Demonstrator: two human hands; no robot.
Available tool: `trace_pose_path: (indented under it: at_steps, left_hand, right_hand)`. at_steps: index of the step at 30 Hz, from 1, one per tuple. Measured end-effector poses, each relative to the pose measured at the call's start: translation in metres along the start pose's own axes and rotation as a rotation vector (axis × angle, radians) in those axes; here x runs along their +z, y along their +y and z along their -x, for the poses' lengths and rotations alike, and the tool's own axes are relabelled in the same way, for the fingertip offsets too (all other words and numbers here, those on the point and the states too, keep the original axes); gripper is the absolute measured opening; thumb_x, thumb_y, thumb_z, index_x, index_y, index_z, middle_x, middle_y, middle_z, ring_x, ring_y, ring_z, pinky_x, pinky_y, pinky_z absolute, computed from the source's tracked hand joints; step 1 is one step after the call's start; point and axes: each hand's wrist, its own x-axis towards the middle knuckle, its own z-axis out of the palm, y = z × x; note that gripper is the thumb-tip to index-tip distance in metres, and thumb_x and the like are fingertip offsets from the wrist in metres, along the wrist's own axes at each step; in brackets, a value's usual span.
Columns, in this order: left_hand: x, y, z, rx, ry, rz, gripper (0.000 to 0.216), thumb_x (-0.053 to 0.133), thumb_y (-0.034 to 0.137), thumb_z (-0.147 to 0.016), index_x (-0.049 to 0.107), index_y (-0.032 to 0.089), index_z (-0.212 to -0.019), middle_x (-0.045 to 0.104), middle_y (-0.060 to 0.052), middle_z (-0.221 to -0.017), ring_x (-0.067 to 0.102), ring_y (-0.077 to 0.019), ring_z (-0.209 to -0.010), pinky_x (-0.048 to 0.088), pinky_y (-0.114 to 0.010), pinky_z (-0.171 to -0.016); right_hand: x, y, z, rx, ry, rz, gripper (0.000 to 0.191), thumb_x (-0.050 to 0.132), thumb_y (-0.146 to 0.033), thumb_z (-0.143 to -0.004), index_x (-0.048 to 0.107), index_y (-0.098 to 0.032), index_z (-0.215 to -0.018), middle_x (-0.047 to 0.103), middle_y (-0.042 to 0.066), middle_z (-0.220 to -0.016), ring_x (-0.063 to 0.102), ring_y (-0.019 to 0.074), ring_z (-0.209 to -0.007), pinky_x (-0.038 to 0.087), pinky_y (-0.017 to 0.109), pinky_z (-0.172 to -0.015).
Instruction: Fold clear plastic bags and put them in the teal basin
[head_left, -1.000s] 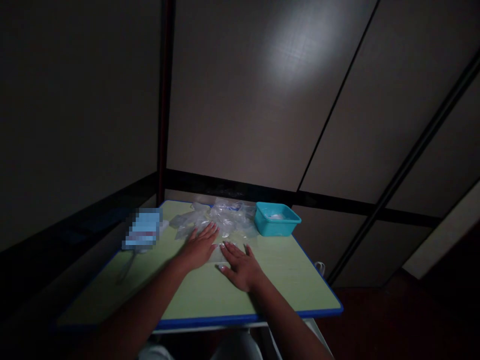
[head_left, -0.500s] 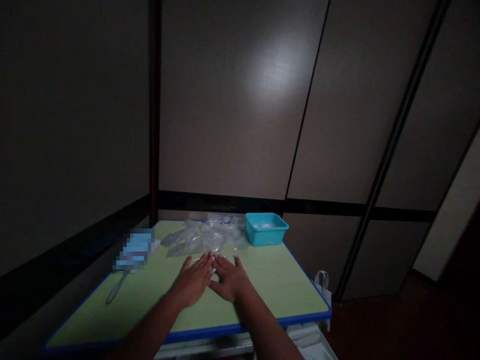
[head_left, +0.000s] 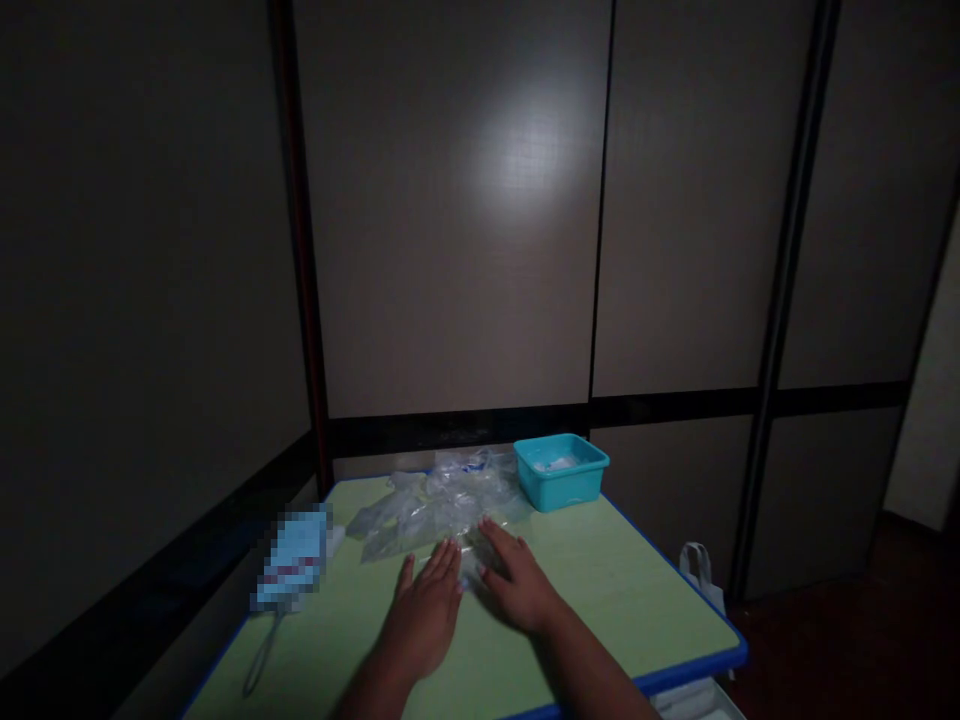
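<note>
Crumpled clear plastic bags (head_left: 442, 500) lie spread over the back of the green tabletop (head_left: 600, 590). My left hand (head_left: 429, 608) is flat with its fingers stretched forward, just in front of the bags. To its right, my right hand (head_left: 517, 580) is open too, its fingertips at the near edge of the plastic and its thumb apart. Between the hands a small piece of clear plastic shows, partly hidden by the fingers; whether either hand presses on it I cannot tell. Neither hand grips anything.
A turquoise basin (head_left: 562, 485) with something pale inside stands at the back right. At the left edge lies a blurred-out light-blue item (head_left: 292, 560) with a looped strap (head_left: 262, 650). Wardrobe panels (head_left: 450, 250) rise behind the table. A white bag (head_left: 701, 575) hangs beyond the right edge.
My hands, whose fingertips were together, have moved apart, the right one going rightward. The camera has tilted and shifted, so the table sits lower and farther right in view.
</note>
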Motion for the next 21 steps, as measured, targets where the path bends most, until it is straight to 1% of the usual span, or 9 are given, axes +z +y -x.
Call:
trace_pose_path:
  at_steps: [2, 3, 4, 6, 8, 10, 14, 18, 21]
  left_hand:
    - [0.001, -0.001, 0.000, 0.010, 0.014, 0.013, 0.050, 0.015, 0.035, -0.092, 0.020, 0.021, -0.139, 0.016, -0.001, -0.145, 0.012, -0.0170, -0.134, 0.008, -0.049, -0.107]
    - [0.001, -0.001, -0.001, 0.010, 0.013, 0.025, 0.050, 0.015, 0.036, -0.092, 0.019, 0.021, -0.139, 0.016, -0.001, -0.145, 0.012, -0.0170, -0.134, 0.008, -0.049, -0.108]
    - [0.002, -0.001, -0.001, 0.006, 0.011, 0.037, 0.051, 0.016, 0.038, -0.091, 0.017, 0.020, -0.140, 0.015, -0.001, -0.145, 0.013, -0.0171, -0.134, 0.008, -0.049, -0.108]
    - [0.003, -0.001, -0.002, -0.009, 0.011, 0.062, 0.055, 0.020, 0.039, -0.090, 0.011, 0.019, -0.140, 0.014, -0.002, -0.145, 0.013, -0.0175, -0.134, 0.009, -0.048, -0.108]
    - [0.005, -0.001, -0.002, -0.021, 0.019, 0.080, 0.059, 0.023, 0.041, -0.089, 0.006, 0.018, -0.141, 0.014, -0.004, -0.145, 0.013, -0.0180, -0.134, 0.009, -0.048, -0.108]
    - [0.006, -0.001, -0.003, -0.027, 0.020, 0.087, 0.059, 0.024, 0.041, -0.089, 0.007, 0.019, -0.141, 0.014, -0.004, -0.145, 0.013, -0.0183, -0.134, 0.008, -0.049, -0.107]
    - [0.009, -0.002, -0.004, -0.021, 0.001, 0.078, 0.054, 0.022, 0.042, -0.089, 0.020, 0.021, -0.139, 0.017, -0.003, -0.144, 0.015, -0.0194, -0.133, 0.007, -0.051, -0.107]
    - [0.008, -0.002, -0.004, -0.021, -0.014, 0.064, 0.053, 0.020, 0.042, -0.089, 0.024, 0.020, -0.138, 0.018, -0.002, -0.144, 0.015, -0.0193, -0.133, 0.007, -0.052, -0.106]
    - [0.006, 0.000, -0.004, -0.032, -0.031, 0.058, 0.054, 0.020, 0.044, -0.089, 0.024, 0.019, -0.138, 0.019, -0.003, -0.144, 0.016, -0.0202, -0.133, 0.007, -0.052, -0.106]
  right_hand:
    - [0.001, 0.005, -0.003, 0.069, 0.181, 0.001, 0.043, 0.041, -0.028, -0.082, 0.044, -0.017, -0.124, 0.045, 0.010, -0.130, 0.038, 0.0195, -0.120, 0.028, 0.034, -0.100]
    - [0.000, 0.006, -0.004, 0.101, 0.239, 0.026, 0.036, 0.040, -0.025, -0.082, 0.051, -0.017, -0.115, 0.052, 0.010, -0.121, 0.043, 0.0196, -0.114, 0.032, 0.032, -0.096]
    - [0.000, 0.006, -0.005, 0.134, 0.271, 0.064, 0.028, 0.040, -0.023, -0.081, 0.055, -0.017, -0.105, 0.057, 0.010, -0.111, 0.047, 0.0202, -0.107, 0.035, 0.031, -0.092]
    - [-0.002, 0.005, -0.007, 0.207, 0.276, 0.169, 0.020, 0.040, -0.022, -0.081, 0.059, -0.019, -0.087, 0.060, 0.009, -0.096, 0.051, 0.0222, -0.096, 0.038, 0.033, -0.083]
    - [-0.002, 0.004, -0.007, 0.271, 0.252, 0.281, 0.018, 0.041, -0.023, -0.080, 0.058, -0.020, -0.079, 0.060, 0.009, -0.089, 0.051, 0.0246, -0.092, 0.039, 0.036, -0.077]
    - [-0.002, 0.004, -0.006, 0.306, 0.220, 0.359, 0.018, 0.041, -0.026, -0.081, 0.059, -0.020, -0.078, 0.060, 0.009, -0.089, 0.050, 0.0262, -0.092, 0.038, 0.037, -0.074]
    - [0.001, 0.004, -0.009, 0.352, 0.156, 0.410, 0.023, 0.043, -0.035, -0.081, 0.060, -0.020, -0.083, 0.060, 0.011, -0.094, 0.048, 0.0285, -0.097, 0.038, 0.041, -0.076]
    - [0.004, -0.005, -0.022, 0.450, 0.080, 0.405, 0.037, 0.043, -0.047, -0.080, 0.062, -0.018, -0.090, 0.059, 0.015, -0.102, 0.047, 0.0318, -0.103, 0.039, 0.045, -0.078]
    - [0.008, -0.013, -0.036, 0.528, 0.043, 0.413, 0.047, 0.040, -0.051, -0.080, 0.061, -0.013, -0.098, 0.058, 0.019, -0.104, 0.047, 0.0333, -0.106, 0.040, 0.046, -0.079]
